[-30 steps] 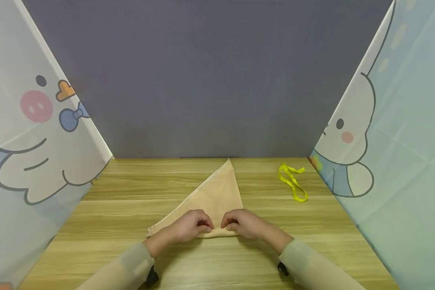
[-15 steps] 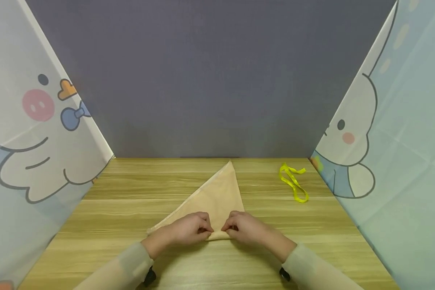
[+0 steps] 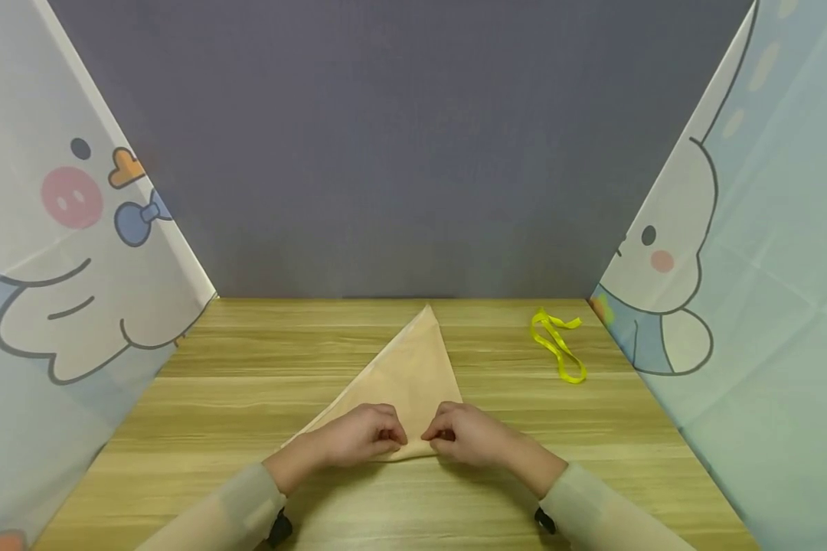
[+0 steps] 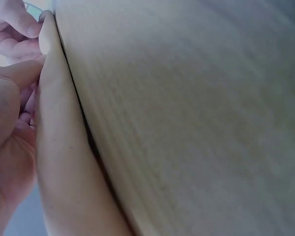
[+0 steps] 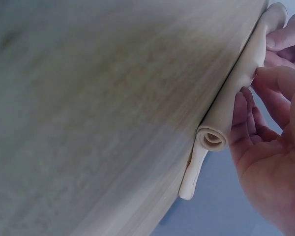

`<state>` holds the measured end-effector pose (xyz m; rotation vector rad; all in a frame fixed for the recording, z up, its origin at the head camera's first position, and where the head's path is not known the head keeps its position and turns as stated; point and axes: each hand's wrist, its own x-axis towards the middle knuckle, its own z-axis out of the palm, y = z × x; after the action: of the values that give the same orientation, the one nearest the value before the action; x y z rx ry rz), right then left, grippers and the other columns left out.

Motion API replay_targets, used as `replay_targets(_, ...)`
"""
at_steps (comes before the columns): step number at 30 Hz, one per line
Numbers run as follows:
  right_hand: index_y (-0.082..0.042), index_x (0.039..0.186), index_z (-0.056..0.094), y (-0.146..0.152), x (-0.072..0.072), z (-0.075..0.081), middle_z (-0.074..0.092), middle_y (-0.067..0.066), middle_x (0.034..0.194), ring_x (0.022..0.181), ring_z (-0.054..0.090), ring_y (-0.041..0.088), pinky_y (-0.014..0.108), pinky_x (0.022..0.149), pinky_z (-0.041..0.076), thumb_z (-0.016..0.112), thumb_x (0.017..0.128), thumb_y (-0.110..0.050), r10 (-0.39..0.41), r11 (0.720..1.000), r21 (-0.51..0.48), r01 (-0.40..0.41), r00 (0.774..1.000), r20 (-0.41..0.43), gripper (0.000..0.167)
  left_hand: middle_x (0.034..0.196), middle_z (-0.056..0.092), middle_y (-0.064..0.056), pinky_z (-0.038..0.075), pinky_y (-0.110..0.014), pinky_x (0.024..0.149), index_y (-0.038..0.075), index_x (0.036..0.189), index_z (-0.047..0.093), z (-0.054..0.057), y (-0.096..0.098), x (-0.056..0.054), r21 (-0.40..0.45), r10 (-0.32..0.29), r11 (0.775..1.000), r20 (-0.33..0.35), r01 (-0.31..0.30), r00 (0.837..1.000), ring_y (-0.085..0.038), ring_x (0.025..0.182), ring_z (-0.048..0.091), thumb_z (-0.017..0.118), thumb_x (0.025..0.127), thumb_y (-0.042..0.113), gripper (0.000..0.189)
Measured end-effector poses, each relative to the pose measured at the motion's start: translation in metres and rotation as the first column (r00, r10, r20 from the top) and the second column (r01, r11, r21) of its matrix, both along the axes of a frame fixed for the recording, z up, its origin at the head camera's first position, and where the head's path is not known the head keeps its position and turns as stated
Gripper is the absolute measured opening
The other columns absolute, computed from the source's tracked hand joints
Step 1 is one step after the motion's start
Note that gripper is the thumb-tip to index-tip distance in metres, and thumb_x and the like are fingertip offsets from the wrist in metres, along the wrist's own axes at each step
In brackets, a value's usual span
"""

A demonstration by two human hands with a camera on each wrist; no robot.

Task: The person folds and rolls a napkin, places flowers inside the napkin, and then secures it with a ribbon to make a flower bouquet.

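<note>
1. Cloth (image 3: 406,375) is what we are working on. It lies on the table (image 3: 413,505) in front of us as a triangle, with one corner out by our left forearm and the tip pointing away from us.

2. Compared with half a second ago, that tip sits a little further left and the near edge slightly closer to us, while our hands are in nearly the same place. We read this as a small shift of the whole piece more than as much new rolling.

3. Our left hand (image 3: 358,436) pinches the near edge, its thumb and fingertips drawn close together with hardly any gap. In the left wrist view its other fingers bend inward.

4. Between our hands, a short stretch of the near edge shows, turned up into a roll (image 5: 223,103). Most of the cloth beyond looks flat, so we judge the rolling to be at an early stage.

5. Our right hand (image 3: 465,436) mirrors the left: its thumb and fingertips grip the roll, nearly meeting. The remaining fingers curl in beside it; whether they press on it, we cannot tell. The right wrist view shows the roll's end as a spiral, with a flap (image 5: 189,184) of cloth showing past it.

6. Furthest right, well apart from our hands, a yellow ribbon (image 3: 560,350) lies loosely looped.
</note>
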<state>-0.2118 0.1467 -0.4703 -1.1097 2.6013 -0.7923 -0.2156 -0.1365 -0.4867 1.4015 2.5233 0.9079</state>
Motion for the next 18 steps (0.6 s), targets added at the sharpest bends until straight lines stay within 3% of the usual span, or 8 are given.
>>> replay_targets(3,-0.014,0.113,0.086,0.001,0.000,-0.001,0.066,-0.011,0.098,0.082,0.055,-0.003,0.017,0.074,0.051,0.075,0.103,-0.014,0.002,1.000,-0.004,-0.003,1.000,-0.011,0.015,0.102,0.076,0.002,0.057,-0.015,0.078,0.009,0.110,0.084,0.002,-0.001,0.000,-0.017,-0.004,1.000,0.001,0.004,1.000,0.006,0.090,0.062,0.077,0.104,0.008,0.010)
replay_targets(10,-0.015,0.115,0.086,0.003,0.001,-0.001,0.066,-0.011,0.099,0.081,0.053,-0.004,0.018,0.073,0.050,0.076,0.104,-0.017,0.003,1.000,-0.009,-0.003,1.000,0.012,0.015,0.104,0.073,0.001,0.059,-0.017,0.080,0.008,0.119,0.082,0.005,-0.011,0.002,-0.042,0.006,0.999,0.120,-0.001,0.993,0.004,0.089,0.064,0.088,0.096,0.015,0.025)
replay_targets(18,-0.015,0.119,0.084,0.005,-0.002,-0.002,0.065,-0.008,0.099,0.081,0.053,-0.001,0.018,0.073,0.048,0.089,0.094,-0.021,0.001,1.000,-0.006,-0.001,0.997,0.071,0.025,0.108,0.067,0.006,0.060,-0.018,0.084,0.013,0.127,0.079,0.003,-0.018,0.004,-0.070,0.046,0.997,0.194,-0.033,0.980,0.003,0.093,0.063,0.092,0.090,0.016,0.039)
